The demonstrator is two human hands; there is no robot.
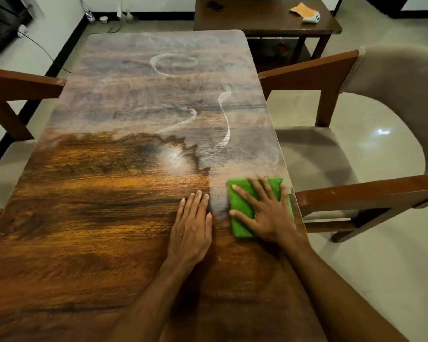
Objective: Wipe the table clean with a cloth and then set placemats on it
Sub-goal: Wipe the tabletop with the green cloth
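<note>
A clear plastic bottle (88, 12) stands on the floor by the far wall, and just beside it sits a small white round container (104, 19); what either one holds is too small to tell. The dark side table (257, 23) beyond the far end carries an orange cloth (300, 8), a white object (311, 18) touching it, and a small dark object (215, 6) well apart at the other end. On the wooden table (97, 218) a pale dusty film with white curling streaks covers the far half, while the near left part shows dark and glossy. The folded green cloth (242, 206) lies flat near the table's right edge. The right hand (265, 215) presses down on it, palm flat and fingers spread wide. The left hand (192, 225) rests flat on the bare wood just beside the cloth, fingers straight and close together. Both forearms reach in from the near edge. A wooden chair (331, 70) with beige padding stands at the right side.
</note>
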